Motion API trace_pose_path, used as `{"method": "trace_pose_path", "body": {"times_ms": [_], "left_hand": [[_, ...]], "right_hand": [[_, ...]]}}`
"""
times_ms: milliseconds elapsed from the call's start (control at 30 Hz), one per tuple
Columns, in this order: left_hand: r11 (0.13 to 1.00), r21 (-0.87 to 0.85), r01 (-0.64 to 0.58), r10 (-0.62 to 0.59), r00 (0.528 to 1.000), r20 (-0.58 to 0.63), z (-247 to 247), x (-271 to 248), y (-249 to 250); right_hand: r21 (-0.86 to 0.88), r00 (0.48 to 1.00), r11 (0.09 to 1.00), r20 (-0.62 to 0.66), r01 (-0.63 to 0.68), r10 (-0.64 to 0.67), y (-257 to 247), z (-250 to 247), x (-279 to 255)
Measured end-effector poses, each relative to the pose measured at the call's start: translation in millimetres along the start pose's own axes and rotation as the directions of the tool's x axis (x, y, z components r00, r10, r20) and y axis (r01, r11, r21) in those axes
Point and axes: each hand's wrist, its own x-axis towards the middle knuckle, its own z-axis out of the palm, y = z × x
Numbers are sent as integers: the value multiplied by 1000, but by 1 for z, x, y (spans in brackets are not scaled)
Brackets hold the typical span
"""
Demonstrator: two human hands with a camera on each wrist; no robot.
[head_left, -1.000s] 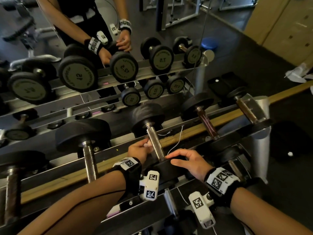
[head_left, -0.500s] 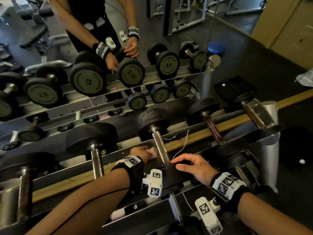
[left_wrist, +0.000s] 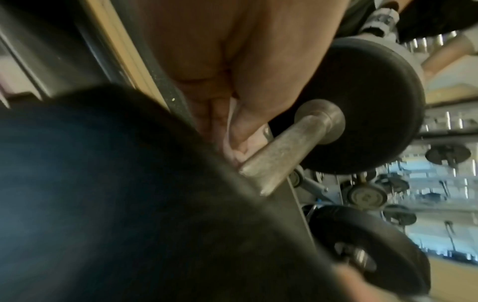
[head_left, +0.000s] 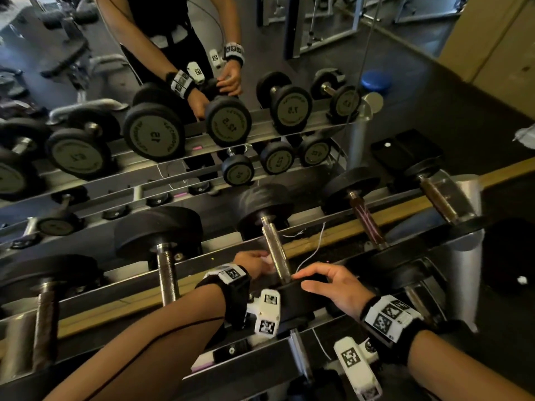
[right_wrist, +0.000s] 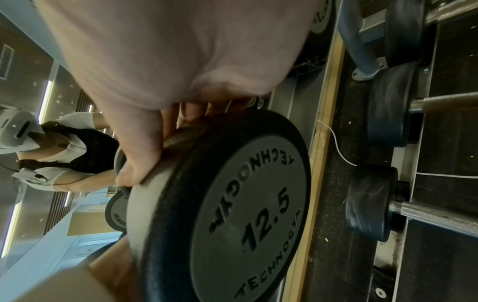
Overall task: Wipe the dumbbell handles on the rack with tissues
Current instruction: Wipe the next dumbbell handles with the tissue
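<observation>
Gym floor, mirrored wall behind a tiered steel rack (head_left: 289,347) of dumbbells. Left hand (head_left: 254,263): fingers curled, pinching a pale tissue (left_wrist: 234,152) against the left side of the handle (head_left: 276,250), near its lower end. Right hand (head_left: 333,286): fingers bent over the rim of the near weight head (right_wrist: 248,214), marked 12.5, steadying that dumbbell on the upper tier. Step in hand, by judgement: wiping this handle. The next move likely calls for drawing the tissue along and around the bar, then shifting to the neighbouring dumbbell. The handle is dull, knurled metal with a flared collar at the far head.
</observation>
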Motion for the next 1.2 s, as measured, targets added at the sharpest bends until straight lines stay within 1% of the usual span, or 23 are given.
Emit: {"method": "trace_pose_path", "body": {"times_ms": [100, 233, 333, 400, 533, 600, 667, 733, 833, 900, 1033, 1133, 1200], "left_hand": [[983, 185, 17, -31, 997, 73, -6, -10, 0], [930, 368, -22, -50, 982, 183, -14, -21, 3], [891, 449, -70, -10, 985, 172, -17, -33, 3], [895, 433, -111, 44, 986, 163, -18, -41, 2], [946, 315, -74, 17, 983, 182, -31, -58, 7], [956, 279, -94, 51, 986, 159, -42, -62, 11], [977, 159, -143, 136, 989, 52, -49, -59, 14], [976, 44, -212, 214, 975, -61, -51, -53, 19], [954, -15, -301, 295, 944, -146, -42, -41, 26], [955, 0, -298, 294, 944, -148, -32, -35, 26], [972, 81, -220, 229, 966, -117, -16, -30, 17], [952, 182, -248, 273, 953, -128, -13, -39, 15], [928, 255, -272, 308, 945, -114, -11, -49, 14]], "right_hand": [[-33, 1000, 999, 14, -5, 6, -3, -1, -1], [-45, 999, 999, 36, 0, 2, -5, -2, -1], [-51, 999, 999, 52, 4, -2, -6, -3, -1], [-56, 998, 998, 60, 0, 4, -7, -3, -1], [-121, 998, 993, 61, -4, 12, -10, -2, -1], [-143, 998, 990, 62, -7, 16, -11, -3, -1], [-170, 997, 985, 73, 0, 13, -12, -3, -1], [-193, 997, 981, 75, 22, -8, -12, -4, 0], [-186, 997, 982, 73, 36, -23, -8, -5, 2], [-166, 998, 986, 63, 32, -22, -4, -5, 3], [-96, 998, 995, 62, 20, -14, 1, -5, 5], [-77, 997, 997, 70, 22, -17, 3, -6, 6], [-65, 997, 997, 71, 29, -24, 4, -6, 7]]}}
